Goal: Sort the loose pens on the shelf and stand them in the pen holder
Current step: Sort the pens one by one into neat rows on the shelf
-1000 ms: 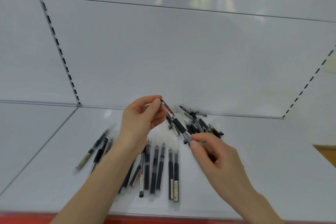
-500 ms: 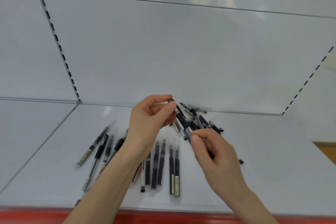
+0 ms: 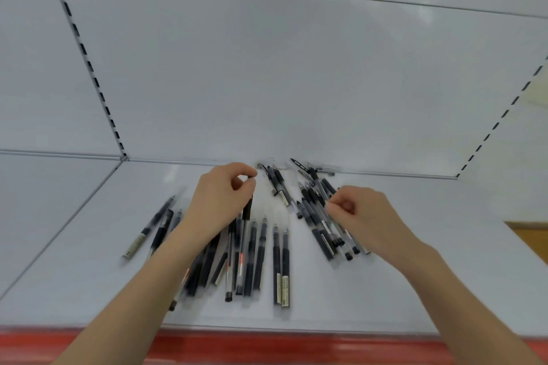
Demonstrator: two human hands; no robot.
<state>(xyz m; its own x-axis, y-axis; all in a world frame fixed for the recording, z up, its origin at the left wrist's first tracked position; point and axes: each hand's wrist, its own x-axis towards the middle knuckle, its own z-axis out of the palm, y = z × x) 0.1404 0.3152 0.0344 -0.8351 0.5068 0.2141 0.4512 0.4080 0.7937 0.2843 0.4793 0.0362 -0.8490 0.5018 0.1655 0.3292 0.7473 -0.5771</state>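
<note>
Your left hand (image 3: 225, 198) pinches a black pen (image 3: 248, 210); your right hand (image 3: 361, 216) pinches into the gel pen pile (image 3: 318, 218) with curled fingers. The pens are likely light, stiff and slick, so take them by the rubber grips.

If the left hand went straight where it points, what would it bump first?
The left hand would probably meet the two black pens by the back wall first, though depth is unclear.

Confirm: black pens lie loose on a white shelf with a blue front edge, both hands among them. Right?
Wrong edge colour: the head view shows the front edge red, not blue. Black pens do lie loose on the white shelf, left hand and right hand among them.
</note>
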